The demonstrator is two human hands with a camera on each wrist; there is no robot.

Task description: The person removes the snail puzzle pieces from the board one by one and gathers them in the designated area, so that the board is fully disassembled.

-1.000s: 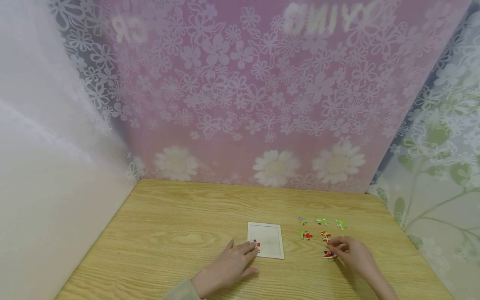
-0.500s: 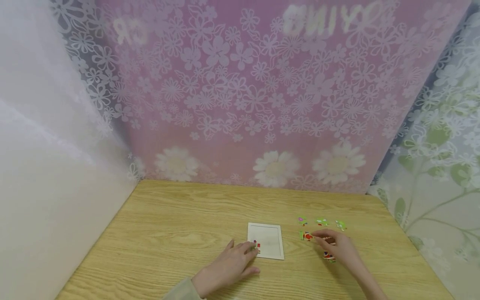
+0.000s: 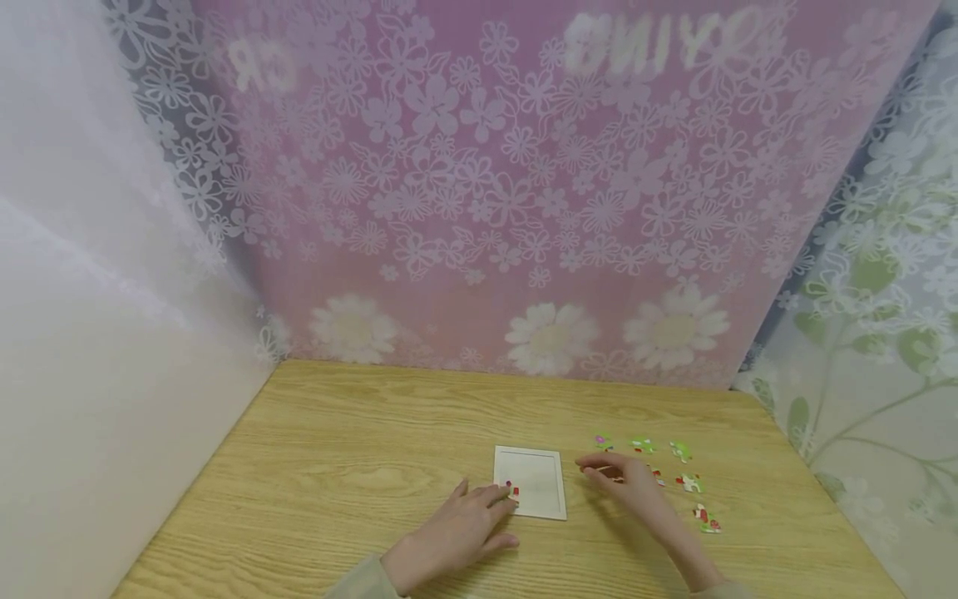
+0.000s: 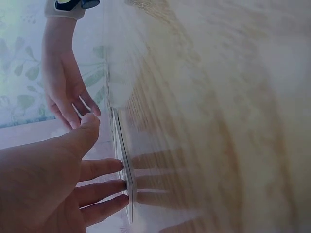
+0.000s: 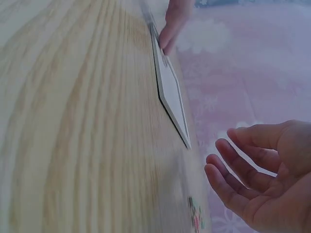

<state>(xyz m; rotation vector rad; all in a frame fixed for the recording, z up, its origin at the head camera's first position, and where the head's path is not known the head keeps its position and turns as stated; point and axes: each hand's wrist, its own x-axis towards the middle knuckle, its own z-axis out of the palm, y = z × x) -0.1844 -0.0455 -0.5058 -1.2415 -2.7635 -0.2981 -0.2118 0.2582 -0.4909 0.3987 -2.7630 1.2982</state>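
Note:
A white picture-puzzle frame tray [image 3: 540, 483] lies on the wooden table. Small coloured puzzle pieces [image 3: 513, 491] sit in its near left part, partly hidden under my left fingers. My left hand [image 3: 456, 524] lies palm down with straight fingers, their tips on the tray's left edge. In the left wrist view, fingers of the left hand [image 4: 63, 179] touch the thin tray edge. My right hand [image 3: 632, 491] hovers just right of the tray, its thumb and forefinger bent close together. In the right wrist view, the right hand [image 5: 262, 170] is loosely curled; I cannot tell whether a piece is pinched.
Loose jigsaw pieces lie right of the tray: a green one with a purple flower [image 3: 601, 441], a green-white one [image 3: 680, 451], another [image 3: 690, 482] and a red-green one [image 3: 707, 520]. The right hand covers others. A pink flowered curtain [image 3: 464, 208] stands behind the table.
My right hand has moved left from the loose pieces towards the tray, uncovering pieces at the right. The left hand stays in place on the tray's edge.

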